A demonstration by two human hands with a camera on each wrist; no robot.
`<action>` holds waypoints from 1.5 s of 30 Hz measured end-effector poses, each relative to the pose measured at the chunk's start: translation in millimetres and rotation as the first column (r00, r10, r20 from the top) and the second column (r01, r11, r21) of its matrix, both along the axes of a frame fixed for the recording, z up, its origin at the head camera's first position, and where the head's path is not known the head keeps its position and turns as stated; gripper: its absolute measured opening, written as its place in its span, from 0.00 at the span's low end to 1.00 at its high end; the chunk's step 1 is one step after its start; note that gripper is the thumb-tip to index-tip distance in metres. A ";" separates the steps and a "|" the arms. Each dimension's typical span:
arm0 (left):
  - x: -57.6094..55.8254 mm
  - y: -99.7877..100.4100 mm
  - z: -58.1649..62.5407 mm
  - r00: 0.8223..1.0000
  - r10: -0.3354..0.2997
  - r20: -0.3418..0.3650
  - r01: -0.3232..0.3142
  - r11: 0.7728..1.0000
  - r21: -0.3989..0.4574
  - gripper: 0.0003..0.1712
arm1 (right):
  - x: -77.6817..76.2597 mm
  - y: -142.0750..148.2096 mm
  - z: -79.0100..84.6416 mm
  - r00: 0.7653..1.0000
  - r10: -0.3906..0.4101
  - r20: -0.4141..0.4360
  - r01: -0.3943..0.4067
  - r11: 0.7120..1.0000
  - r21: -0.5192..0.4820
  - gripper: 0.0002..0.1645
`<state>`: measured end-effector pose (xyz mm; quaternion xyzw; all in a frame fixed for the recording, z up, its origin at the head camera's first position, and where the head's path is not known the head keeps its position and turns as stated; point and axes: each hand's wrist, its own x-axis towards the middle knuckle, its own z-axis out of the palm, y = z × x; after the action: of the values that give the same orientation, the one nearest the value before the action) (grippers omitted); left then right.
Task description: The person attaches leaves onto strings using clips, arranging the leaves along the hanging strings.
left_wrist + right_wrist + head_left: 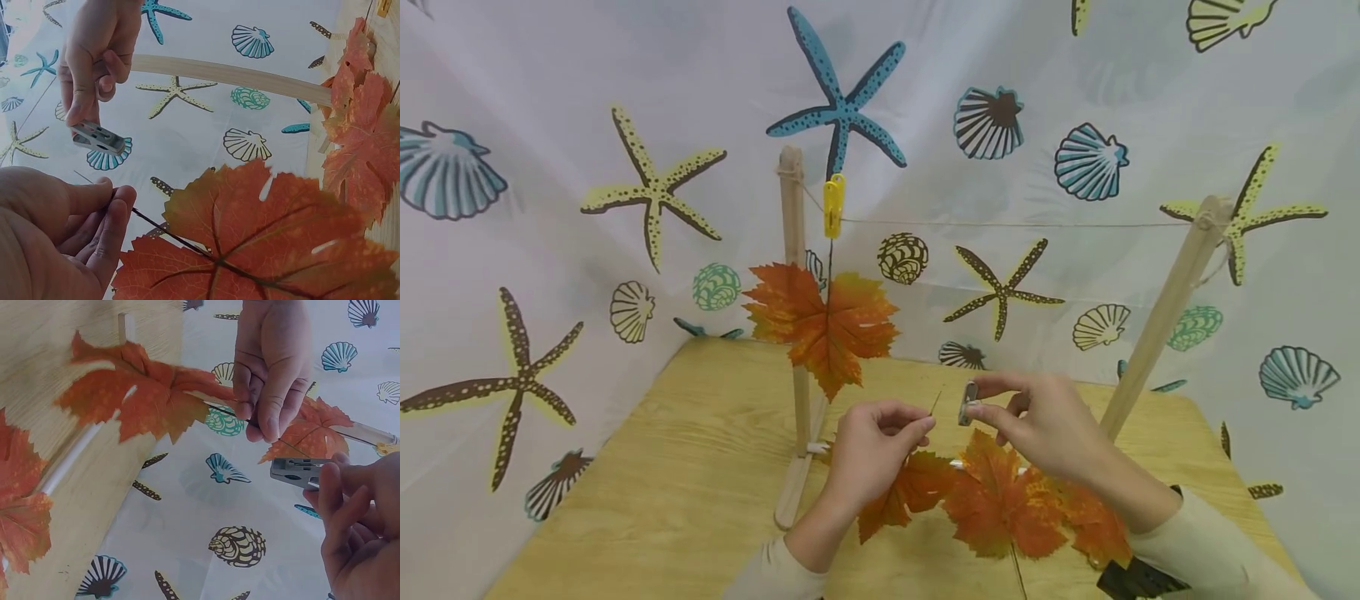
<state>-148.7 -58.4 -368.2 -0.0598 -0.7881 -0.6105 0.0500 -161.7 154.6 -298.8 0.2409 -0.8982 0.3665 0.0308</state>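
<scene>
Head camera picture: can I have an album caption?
The left grip holds a leaf by its stem, the right grip pinches a gray clothespin, and another leaf hangs from a yellow clothespin.

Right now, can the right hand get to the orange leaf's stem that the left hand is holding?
Probably yes: the right hand, pinching a gray clothespin, is close, and the stem has its tip sticking out past the left hand, with nothing seen between.

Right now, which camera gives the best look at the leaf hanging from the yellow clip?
The head view: the hanging leaf shows whole there, with nothing covering it. The right wrist view shows it partly hidden behind the left hand; the left wrist view misses it.
</scene>
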 end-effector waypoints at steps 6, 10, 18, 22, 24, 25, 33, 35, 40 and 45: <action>2.3 1.3 3.5 1.000 0.005 0.020 -0.005 1.000 0.013 0.07 | -1.7 -1.7 12.6 0.998 0.054 0.031 -0.054 0.999 -0.001 0.16; 1.6 0.5 5.8 1.000 -0.002 0.016 0.002 0.999 0.041 0.09 | -4.3 -4.6 22.4 0.998 0.060 -0.016 -0.060 0.998 0.025 0.16; -5.8 3.0 20.3 1.000 0.007 -0.003 -0.007 0.998 0.066 0.09 | -14.3 -11.3 38.3 0.996 0.056 -0.072 -0.050 0.996 0.072 0.16; -9.3 5.2 27.3 1.000 0.022 -0.007 -0.021 0.999 0.050 0.09 | -18.6 -9.5 44.9 0.994 0.044 -0.096 -0.036 0.996 0.080 0.13; -9.9 5.6 31.3 0.999 0.030 -0.012 -0.029 0.999 0.045 0.08 | -20.1 -9.4 48.5 0.994 0.044 -0.100 -0.036 0.996 0.084 0.13; -10.1 5.6 33.4 0.999 0.035 -0.015 -0.034 0.998 0.043 0.08 | -20.7 -9.8 50.3 0.994 0.045 -0.099 -0.037 0.996 0.083 0.12; -10.1 3.2 46.5 0.997 0.036 -0.072 -0.033 0.999 0.043 0.07 | -24.2 -18.8 61.9 0.994 0.038 -0.098 -0.031 0.997 0.075 0.15; -10.0 2.7 48.6 0.997 0.029 -0.075 -0.027 0.999 0.030 0.07 | -25.3 -21.3 65.2 0.993 0.037 -0.112 -0.028 0.996 0.080 0.15; -6.4 -1.0 54.8 0.997 0.036 -0.075 -0.037 0.999 -0.009 0.06 | -26.9 -25.0 73.5 0.992 0.060 -0.114 -0.051 0.996 0.078 0.15; -3.6 -4.6 64.5 0.993 0.052 -0.108 -0.055 0.998 -0.024 0.07 | -28.5 -24.4 80.9 0.996 0.069 -0.058 -0.066 0.997 0.043 0.14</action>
<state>-152.3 -63.0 -303.7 -0.0720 -0.7938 -0.5941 0.1081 -190.2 130.2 -217.9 0.2826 -0.8956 0.3413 0.0401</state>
